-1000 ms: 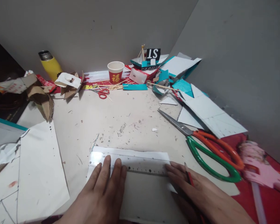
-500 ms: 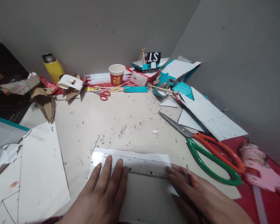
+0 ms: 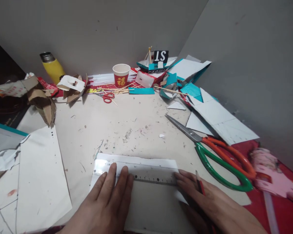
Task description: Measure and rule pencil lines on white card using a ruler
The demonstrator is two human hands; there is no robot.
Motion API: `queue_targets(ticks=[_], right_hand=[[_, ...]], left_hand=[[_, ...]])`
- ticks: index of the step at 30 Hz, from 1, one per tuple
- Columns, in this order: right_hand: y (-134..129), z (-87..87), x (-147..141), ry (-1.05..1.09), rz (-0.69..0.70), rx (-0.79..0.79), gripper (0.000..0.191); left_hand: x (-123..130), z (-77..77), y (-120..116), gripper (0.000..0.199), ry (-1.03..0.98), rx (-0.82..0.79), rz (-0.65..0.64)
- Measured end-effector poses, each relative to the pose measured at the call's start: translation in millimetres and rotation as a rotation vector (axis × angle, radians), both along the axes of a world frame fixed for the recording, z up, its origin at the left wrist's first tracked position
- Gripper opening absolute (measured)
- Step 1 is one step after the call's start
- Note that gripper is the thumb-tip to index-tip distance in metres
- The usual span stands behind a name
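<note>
A clear ruler (image 3: 146,177) lies across a white paper piece (image 3: 139,158) near the front of the table. My left hand (image 3: 107,198) lies flat with its fingers spread over the ruler's left part. At the ruler's right end, the fingertips of my right hand (image 3: 200,198) touch its edge. A dark red pencil (image 3: 200,186) rests in my right hand, its tip pointing up between thumb and fingers. Large scissors (image 3: 197,138) with green and orange handles lie to the right of that hand, blades partly apart.
White sheets (image 3: 41,172) lie at left. Along the back stand a yellow bottle (image 3: 53,70), a red paper cup (image 3: 121,75), small red scissors (image 3: 108,97) and a cardboard boat (image 3: 155,66). A pink glue gun (image 3: 271,175) sits at far right.
The view has shifted slightly, so most objects appear a little higher or further left. Both hands keep their places on the ruler.
</note>
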State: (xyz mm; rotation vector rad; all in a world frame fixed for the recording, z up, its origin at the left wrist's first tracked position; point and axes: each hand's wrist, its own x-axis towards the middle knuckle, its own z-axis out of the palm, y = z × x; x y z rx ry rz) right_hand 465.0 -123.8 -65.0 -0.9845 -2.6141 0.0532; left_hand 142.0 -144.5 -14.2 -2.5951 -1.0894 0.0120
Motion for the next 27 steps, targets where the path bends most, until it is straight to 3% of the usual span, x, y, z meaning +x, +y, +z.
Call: queue_targets(ticks=[17,27], right_hand=[[-3.3,-6.3,6.6,-0.026,-0.01,-0.008,0.06],[-0.3,7.5,-5.6,0.053,-0.003,-0.021,0.06]], left_hand=[[1.8,1.5,2.4,0.064,-0.047,-0.03,0.011],[0.7,0.7,-0.1,0.071,-0.035,-0.039,0.013]])
